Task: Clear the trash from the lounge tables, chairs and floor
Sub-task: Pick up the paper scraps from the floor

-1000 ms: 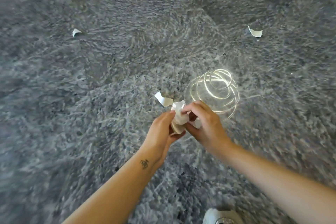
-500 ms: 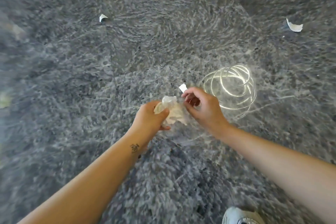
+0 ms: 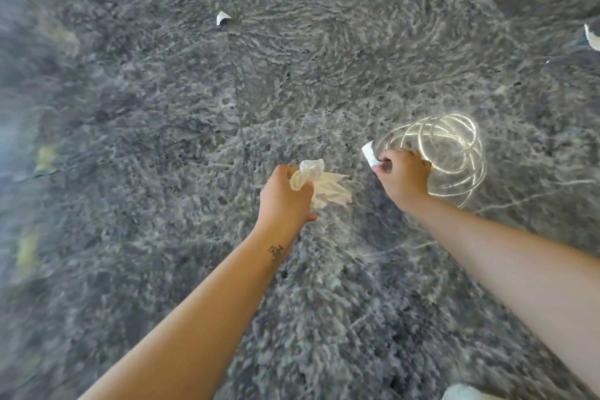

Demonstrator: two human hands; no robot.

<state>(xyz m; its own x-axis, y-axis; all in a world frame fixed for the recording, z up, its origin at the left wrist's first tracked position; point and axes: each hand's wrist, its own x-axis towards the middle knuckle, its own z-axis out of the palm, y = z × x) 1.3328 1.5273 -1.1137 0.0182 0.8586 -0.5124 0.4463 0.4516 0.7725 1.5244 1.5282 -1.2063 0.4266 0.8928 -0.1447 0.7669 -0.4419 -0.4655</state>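
Your left hand (image 3: 285, 195) is clamped around a crumpled white wad (image 3: 324, 187) of trash, fingers curled tight, and the loose end of the wad fans out toward 3 o'clock. Your right hand (image 3: 404, 174) is near it at 2 o'clock, apart from the left, and pinches 1 small white paper scrap (image 3: 368, 153) between thumb and fingertip. The scrap sticks out of that hand toward 10 o'clock. Both hands are over the grey speckled carpet (image 3: 162, 107).

2 more scraps lie on the carpet. The first scrap (image 3: 222, 18) is at 11 o'clock from your left hand, well apart from it. The second scrap (image 3: 592, 39) is at 2 o'clock from your right hand, cut by the right edge of the view.

Just beyond your right hand, at its 2 o'clock, bright rings of light (image 3: 448, 153) play on the carpet. A small dark tattoo (image 3: 276, 252) marks your left wrist. At 5 o'clock, on the bottom edge, the toe of a white shoe (image 3: 467, 393) shows. Toward 9 o'clock the carpet is blurred, with yellowish smears too soft to make out.
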